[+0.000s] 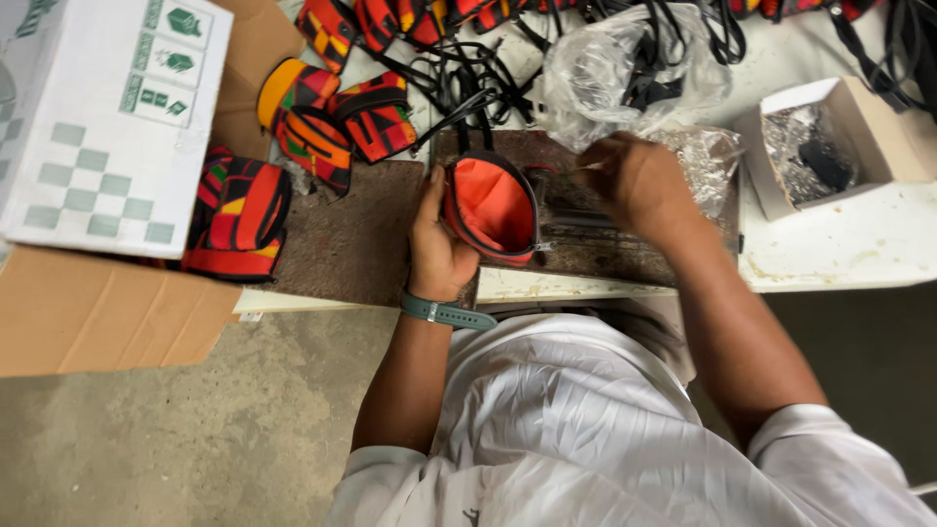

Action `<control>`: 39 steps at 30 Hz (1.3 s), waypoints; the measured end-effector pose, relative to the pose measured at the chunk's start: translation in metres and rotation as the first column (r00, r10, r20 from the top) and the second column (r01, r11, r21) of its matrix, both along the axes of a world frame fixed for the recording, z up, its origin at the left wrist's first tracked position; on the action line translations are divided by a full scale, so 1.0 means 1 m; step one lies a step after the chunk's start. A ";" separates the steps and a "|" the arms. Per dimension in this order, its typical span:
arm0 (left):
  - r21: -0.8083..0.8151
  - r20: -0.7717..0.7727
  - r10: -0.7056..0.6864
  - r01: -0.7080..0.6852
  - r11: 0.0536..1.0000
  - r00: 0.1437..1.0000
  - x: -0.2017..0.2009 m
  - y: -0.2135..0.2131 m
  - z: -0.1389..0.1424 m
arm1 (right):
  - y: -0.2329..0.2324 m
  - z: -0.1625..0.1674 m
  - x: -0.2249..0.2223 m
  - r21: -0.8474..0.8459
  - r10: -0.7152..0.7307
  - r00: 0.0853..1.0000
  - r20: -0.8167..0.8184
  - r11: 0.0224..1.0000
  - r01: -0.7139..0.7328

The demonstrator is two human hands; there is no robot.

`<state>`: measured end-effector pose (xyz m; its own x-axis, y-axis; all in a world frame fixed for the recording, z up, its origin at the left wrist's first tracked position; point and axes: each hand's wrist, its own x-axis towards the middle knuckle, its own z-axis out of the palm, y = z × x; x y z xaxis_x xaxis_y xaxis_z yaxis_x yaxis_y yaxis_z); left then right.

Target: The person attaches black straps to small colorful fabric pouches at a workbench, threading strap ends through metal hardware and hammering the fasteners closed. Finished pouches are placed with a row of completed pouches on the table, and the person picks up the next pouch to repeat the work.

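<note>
One pouch: lying on the surface, orange lining opening upward, long axis running away from the person.
Left hand: fingers gripping its left edge.
Right hand: fingers pinching something small, unclear.

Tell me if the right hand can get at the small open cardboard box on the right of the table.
Probably yes. The right hand is at the pouch that the left hand holds; the cardboard box stands open to its right, with only a crinkled clear bag lying between.
</note>
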<state>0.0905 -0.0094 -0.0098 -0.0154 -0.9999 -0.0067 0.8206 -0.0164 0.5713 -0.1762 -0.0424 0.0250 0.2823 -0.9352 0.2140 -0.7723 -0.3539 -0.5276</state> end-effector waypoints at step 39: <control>-0.297 0.520 0.506 -0.409 0.863 0.688 -0.005 0.002 -0.016 | -0.024 -0.012 -0.037 0.122 -0.071 0.851 0.520 0.992 0.008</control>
<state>0.0851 -0.0071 -0.0256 0.4027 -0.8703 0.2836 0.2292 0.3958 0.8893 -0.2134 -0.0667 0.0128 0.1206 -0.9695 0.2131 -0.3836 -0.2435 -0.8908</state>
